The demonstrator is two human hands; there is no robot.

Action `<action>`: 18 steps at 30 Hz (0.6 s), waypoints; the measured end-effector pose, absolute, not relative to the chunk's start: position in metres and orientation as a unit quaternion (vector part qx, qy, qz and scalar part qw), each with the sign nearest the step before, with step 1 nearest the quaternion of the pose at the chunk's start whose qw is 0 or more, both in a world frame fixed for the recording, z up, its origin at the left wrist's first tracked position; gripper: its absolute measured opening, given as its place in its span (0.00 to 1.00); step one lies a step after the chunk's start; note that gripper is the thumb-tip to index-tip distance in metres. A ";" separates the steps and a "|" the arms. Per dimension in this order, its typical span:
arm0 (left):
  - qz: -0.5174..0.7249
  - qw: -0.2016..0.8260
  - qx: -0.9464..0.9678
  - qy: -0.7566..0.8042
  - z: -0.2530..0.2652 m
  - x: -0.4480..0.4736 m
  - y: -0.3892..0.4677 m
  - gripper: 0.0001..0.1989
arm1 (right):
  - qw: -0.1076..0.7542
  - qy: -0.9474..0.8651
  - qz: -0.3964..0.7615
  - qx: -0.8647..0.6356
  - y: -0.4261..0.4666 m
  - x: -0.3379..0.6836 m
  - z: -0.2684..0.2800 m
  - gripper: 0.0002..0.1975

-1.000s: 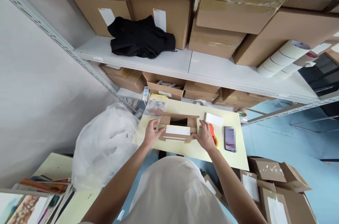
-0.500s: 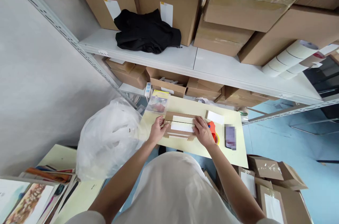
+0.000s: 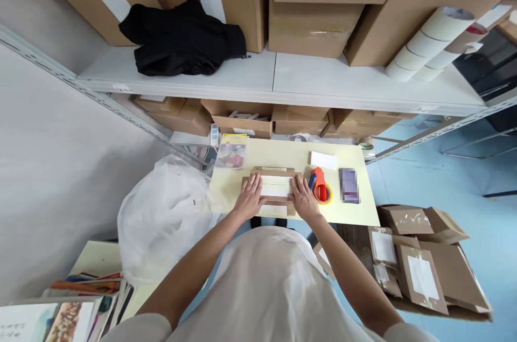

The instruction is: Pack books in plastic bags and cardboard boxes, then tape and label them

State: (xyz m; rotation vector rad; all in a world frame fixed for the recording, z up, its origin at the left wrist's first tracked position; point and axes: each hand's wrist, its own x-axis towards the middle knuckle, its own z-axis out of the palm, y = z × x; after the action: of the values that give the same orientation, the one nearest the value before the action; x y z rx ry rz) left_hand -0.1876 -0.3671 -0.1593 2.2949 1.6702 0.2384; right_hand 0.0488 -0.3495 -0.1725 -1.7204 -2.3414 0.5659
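Note:
On the pale yellow table (image 3: 226,199) lies a small cardboard box (image 3: 276,187) with white strips across its top. Flaps stick out on its near and far sides. My left hand (image 3: 249,197) rests on the box's left end, fingers stretched out and pressed flat. At the opposite end my right hand (image 3: 304,199) lies the same way, fingers extended over the edge of the top. Just right of that hand sits a red tape dispenser (image 3: 319,185) with a yellow-edged roll. Neither hand grips anything; the undersides of my fingers are hidden.
A phone (image 3: 349,186) and a white card stack (image 3: 323,160) lie at the table's right. A plastic packet (image 3: 231,152) is at the back left. Beside the table stand a bulging clear bag (image 3: 165,218) and flattened cartons (image 3: 420,272). A loaded shelf (image 3: 315,75) crosses behind.
My fingers have gone from holding the box's ends to lying flat on its top. The seam between the white strips looks narrower, and flaps now stick out. The view has shifted.

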 end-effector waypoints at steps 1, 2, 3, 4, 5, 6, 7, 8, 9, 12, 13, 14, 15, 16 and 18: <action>0.067 0.141 0.797 0.584 -0.160 -0.186 -0.367 0.33 | 0.083 -0.784 0.195 -0.583 -0.349 0.047 -0.172 0.27; 0.054 0.134 0.798 0.585 -0.161 -0.185 -0.367 0.33 | 0.079 -0.782 0.199 -0.586 -0.347 0.045 -0.172 0.27; 0.044 0.126 0.805 0.579 -0.162 -0.184 -0.367 0.33 | 0.079 -0.780 0.203 -0.587 -0.346 0.044 -0.171 0.28; 0.036 0.118 0.813 0.569 -0.163 -0.183 -0.367 0.33 | 0.083 -0.779 0.209 -0.585 -0.345 0.044 -0.172 0.28; 0.031 0.111 0.820 0.560 -0.164 -0.182 -0.367 0.32 | 0.092 -0.780 0.218 -0.579 -0.344 0.045 -0.172 0.28; 0.026 0.106 0.825 0.554 -0.165 -0.181 -0.368 0.32 | 0.104 -0.782 0.230 -0.569 -0.343 0.047 -0.174 0.27; 0.022 0.102 0.827 0.552 -0.166 -0.180 -0.368 0.32 | 0.120 -0.782 0.244 -0.561 -0.342 0.051 -0.175 0.27; 0.019 0.100 0.827 0.552 -0.167 -0.179 -0.368 0.31 | 0.142 -0.774 0.257 -0.561 -0.341 0.056 -0.177 0.27; 0.016 0.097 0.826 0.556 -0.168 -0.179 -0.368 0.31 | 0.166 -0.755 0.265 -0.577 -0.340 0.063 -0.180 0.27; 0.011 0.091 0.826 0.556 -0.172 -0.178 -0.368 0.29 | 0.178 -0.628 0.274 -0.706 -0.333 0.085 -0.190 0.26; 0.012 0.090 0.826 0.556 -0.173 -0.178 -0.368 0.29 | 0.152 -0.583 0.280 -0.747 -0.330 0.092 -0.193 0.25; 0.013 0.089 0.825 0.558 -0.174 -0.179 -0.368 0.29 | 0.120 -0.549 0.292 -0.774 -0.326 0.096 -0.197 0.25; 0.014 0.088 0.824 0.559 -0.174 -0.179 -0.368 0.28 | 0.089 -0.528 0.306 -0.787 -0.322 0.099 -0.201 0.25; 0.016 0.088 0.824 0.559 -0.174 -0.179 -0.368 0.28 | 0.068 -0.517 0.319 -0.791 -0.319 0.099 -0.204 0.24; 0.020 0.090 0.825 0.557 -0.174 -0.179 -0.368 0.28 | 0.056 -0.509 0.328 -0.794 -0.314 0.098 -0.208 0.22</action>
State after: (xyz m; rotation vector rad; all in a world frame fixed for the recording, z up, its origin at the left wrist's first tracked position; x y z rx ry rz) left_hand -0.1793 -0.3677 -0.1741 2.4535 1.6567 0.0595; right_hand 0.0983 -0.3135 -0.2080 -2.4085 -1.5437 0.9953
